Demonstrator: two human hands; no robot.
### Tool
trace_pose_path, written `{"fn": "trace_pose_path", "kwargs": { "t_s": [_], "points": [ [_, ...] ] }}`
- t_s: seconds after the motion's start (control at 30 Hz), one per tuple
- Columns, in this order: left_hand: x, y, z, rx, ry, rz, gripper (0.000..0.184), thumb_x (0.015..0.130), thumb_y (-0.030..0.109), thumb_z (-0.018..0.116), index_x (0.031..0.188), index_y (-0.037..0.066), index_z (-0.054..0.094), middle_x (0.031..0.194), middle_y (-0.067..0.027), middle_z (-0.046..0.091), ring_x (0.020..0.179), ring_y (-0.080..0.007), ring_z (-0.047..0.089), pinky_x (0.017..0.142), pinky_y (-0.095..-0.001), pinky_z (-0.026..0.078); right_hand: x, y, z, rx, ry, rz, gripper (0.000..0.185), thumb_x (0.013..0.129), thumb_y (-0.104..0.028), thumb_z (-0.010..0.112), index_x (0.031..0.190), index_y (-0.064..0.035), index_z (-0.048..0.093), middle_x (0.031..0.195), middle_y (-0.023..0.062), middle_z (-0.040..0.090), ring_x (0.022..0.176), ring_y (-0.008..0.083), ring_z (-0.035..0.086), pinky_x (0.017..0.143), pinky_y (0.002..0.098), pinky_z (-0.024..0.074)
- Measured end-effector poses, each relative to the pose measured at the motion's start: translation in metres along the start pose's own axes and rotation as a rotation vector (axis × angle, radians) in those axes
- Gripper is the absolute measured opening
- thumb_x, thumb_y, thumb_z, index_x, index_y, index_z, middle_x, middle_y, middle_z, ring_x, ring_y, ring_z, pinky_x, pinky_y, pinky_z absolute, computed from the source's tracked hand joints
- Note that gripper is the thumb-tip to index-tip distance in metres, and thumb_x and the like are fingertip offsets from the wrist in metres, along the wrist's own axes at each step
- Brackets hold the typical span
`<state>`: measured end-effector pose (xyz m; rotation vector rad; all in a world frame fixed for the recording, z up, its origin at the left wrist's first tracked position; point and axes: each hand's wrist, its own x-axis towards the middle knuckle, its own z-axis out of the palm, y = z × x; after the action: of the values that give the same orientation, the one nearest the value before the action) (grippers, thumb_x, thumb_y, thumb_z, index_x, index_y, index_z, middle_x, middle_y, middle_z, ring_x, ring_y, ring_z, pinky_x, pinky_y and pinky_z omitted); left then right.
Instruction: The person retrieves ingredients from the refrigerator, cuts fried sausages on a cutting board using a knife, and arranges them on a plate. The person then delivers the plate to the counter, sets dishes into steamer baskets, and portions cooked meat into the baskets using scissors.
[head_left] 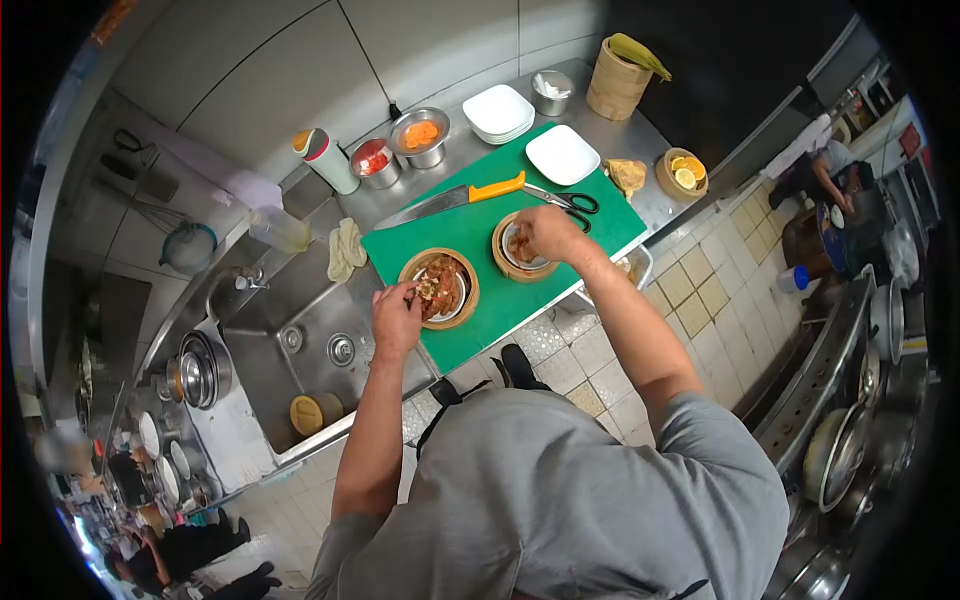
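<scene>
On a green cutting board (pixel 510 309) stand two round bamboo steamers with dishes of reddish-brown food inside. My left hand (pixel 398 318) is at the left rim of the left steamer (pixel 473 301), its fingertips closed on a piece of the brown food (pixel 437 285). Over the right steamer (pixel 499 258), my right hand (pixel 549 233) reaches in from the right, fingers together at the food; what they hold is hidden. Behind the steamers lie a knife with a yellow handle (pixel 497 188) and black-handled scissors (pixel 580 205). A white square plate (pixel 563 155) rests at the board's back right.
A double sink (pixel 310 345) is on the left. Along the wall stand metal bowls, one with orange slices (pixel 421 134), stacked white plates (pixel 498 110) and a tall bamboo container (pixel 617 82). Citrus fills a small steamer (pixel 688 172). Other people are at far right and lower left.
</scene>
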<state>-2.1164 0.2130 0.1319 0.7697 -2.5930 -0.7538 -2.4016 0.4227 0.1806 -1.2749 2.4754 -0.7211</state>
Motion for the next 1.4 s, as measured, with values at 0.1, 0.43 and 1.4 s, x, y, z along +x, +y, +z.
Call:
{"fn": "trace_pose_path", "kwargs": {
  "t_s": [0.1, 0.43, 1.4],
  "points": [
    [-0.001, 0.003, -0.001, 0.034, 0.012, -0.04, 0.03, 0.082, 0.005, 0.072, 0.112, 0.007, 0.074, 0.093, -0.0111, 0.071, 0.092, -0.0314, 0.064, 0.092, -0.0422, 0.049, 0.008, 0.024, -0.004, 0.098, -0.048, 0.019, 0.024, 0.087, -0.005, 0.065, 0.107, -0.0046, 0.078, 0.099, 0.0236, 0.075, 0.095, 0.0374, 0.073, 0.085, 0.0444, 0.0569],
    [-0.002, 0.03, -0.034, -0.006, -0.154, -0.016, 0.056, 0.081, 0.025, 0.083, 0.133, 0.009, 0.066, 0.131, -0.0167, 0.064, 0.122, -0.0371, 0.055, 0.107, -0.0441, 0.045, 0.001, 0.017, 0.015, 0.06, 0.155, -0.013, 0.01, 0.083, -0.011, 0.071, 0.088, -0.0021, 0.075, 0.087, 0.0231, 0.071, 0.083, 0.0401, 0.069, 0.077, 0.0478, 0.0544],
    [0.026, -0.409, -0.2, -1.763, 0.366, -1.008, 0.02, 0.103, 0.028, 0.061, 0.106, 0.009, 0.066, 0.091, -0.0078, 0.068, 0.096, -0.0286, 0.069, 0.096, -0.0506, 0.055, 0.038, -0.383, 0.25, 1.147, -0.637, 0.204, 0.029, 0.102, -0.012, 0.065, 0.13, -0.0022, 0.063, 0.115, 0.0107, 0.071, 0.102, 0.0198, 0.071, 0.081, 0.0329, 0.061]
  ]
}}
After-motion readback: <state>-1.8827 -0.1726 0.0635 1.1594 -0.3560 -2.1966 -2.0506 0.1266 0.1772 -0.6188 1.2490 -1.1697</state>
